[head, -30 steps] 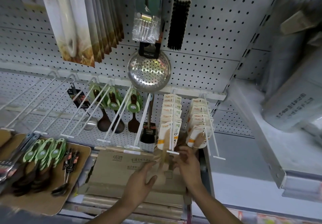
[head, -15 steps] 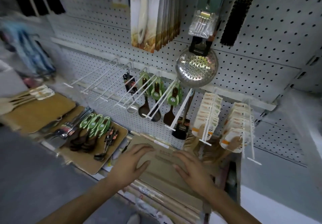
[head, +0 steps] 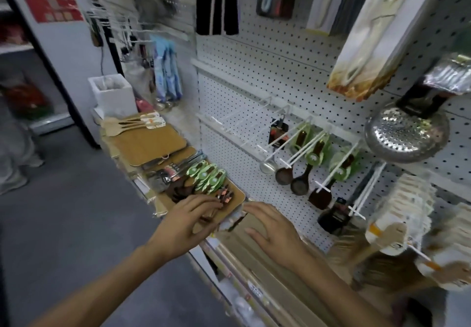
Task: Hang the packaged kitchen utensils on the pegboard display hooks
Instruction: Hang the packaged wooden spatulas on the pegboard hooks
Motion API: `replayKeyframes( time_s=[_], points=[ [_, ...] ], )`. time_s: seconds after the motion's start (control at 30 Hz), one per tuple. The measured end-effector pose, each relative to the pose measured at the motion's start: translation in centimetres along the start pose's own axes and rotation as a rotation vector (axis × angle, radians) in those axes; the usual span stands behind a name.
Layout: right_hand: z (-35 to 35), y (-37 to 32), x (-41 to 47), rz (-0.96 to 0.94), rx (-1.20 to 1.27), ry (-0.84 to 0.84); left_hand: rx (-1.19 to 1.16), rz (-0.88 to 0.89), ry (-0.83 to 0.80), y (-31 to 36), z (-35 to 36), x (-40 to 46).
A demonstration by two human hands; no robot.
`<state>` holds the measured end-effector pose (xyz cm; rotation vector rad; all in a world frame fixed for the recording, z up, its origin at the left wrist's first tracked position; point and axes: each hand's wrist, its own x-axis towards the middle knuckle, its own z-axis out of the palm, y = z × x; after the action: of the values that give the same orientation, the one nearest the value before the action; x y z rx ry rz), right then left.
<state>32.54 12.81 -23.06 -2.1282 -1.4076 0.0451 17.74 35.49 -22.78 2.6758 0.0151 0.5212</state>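
Observation:
Several green-carded dark wooden spoons (head: 206, 177) lie in a pile on a brown board (head: 237, 194) at the shelf edge. My left hand (head: 183, 222) reaches over that board, fingers spread and touching small copper-tipped utensils (head: 224, 196). My right hand (head: 270, 227) rests open on a cardboard box (head: 254, 252) beside it. White pegboard hooks (head: 254, 123) stick out above; some carry green-carded spoons (head: 313, 153) and a steel ladle (head: 267, 166). Pale spatula packs (head: 407, 204) fill the hooks at right.
A steel skimmer (head: 407, 133) hangs at upper right under boxed goods (head: 364, 46). Light wooden spatulas (head: 132, 124) lie on brown boards (head: 150, 143) at left, beside a white foam box (head: 112, 95). Grey floor spreads at left.
My view has swung left. Both hands moved left off the spatula hooks: the left one from the cardboard box onto the board with utensils, the right one onto the box.

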Motion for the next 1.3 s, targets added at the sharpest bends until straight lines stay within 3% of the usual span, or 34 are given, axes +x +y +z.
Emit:
replayKeyframes(
  time_s=[0.7,1.03,1.3],
  points=[
    [15.4,-20.6,24.5,-0.156,-0.008,-0.125,-0.002,-0.198,0.093,-24.8,-18.8,-10.9],
    [20.6,-20.4,34.9,-0.220,0.010,-0.268,0.016,-0.322,0.116,-33.0,-20.9,-10.5],
    [24.5,-17.3,48.5,-0.253,0.111,-0.302,0.095,-0.440,0.134,-43.0,-23.1,-4.5]
  ],
)
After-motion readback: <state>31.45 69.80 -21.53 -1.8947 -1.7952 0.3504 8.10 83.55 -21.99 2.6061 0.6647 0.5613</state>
